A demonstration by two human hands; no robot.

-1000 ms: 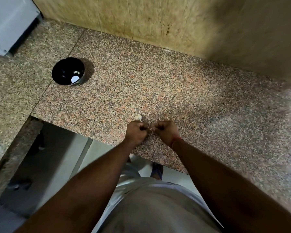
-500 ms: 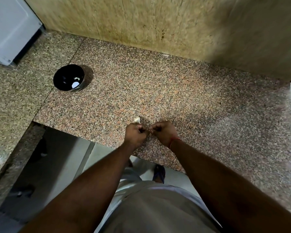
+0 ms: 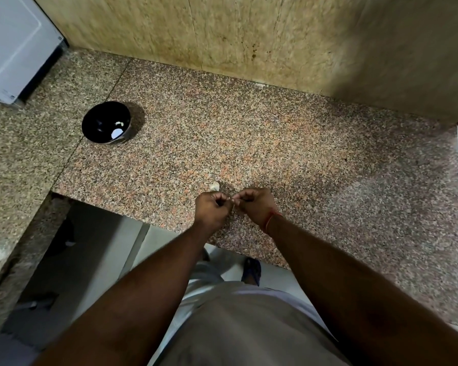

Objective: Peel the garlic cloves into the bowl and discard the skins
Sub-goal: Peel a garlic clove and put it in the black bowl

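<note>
Currently both hands sit together over the near edge of the granite worktop [image 3: 288, 143], fingers curled, tips meeting. Left hand [image 3: 212, 209] and right hand [image 3: 255, 206] each keep a tight pinch grip on one small pale thing between them, probably a garlic clove [image 3: 231, 199]; too small and hidden to confirm. Red thread [image 3: 271, 219] on the right wrist. Pale scrap [image 3: 214, 186], clove or skin, lies on the worktop just beyond the left knuckles, apart from them. Black bowl [image 3: 105, 122] stands well apart, far left, with a few white pieces inside. White appliance [image 3: 13, 46] in the far-left corner, against the beige wall [image 3: 249, 35].
</note>
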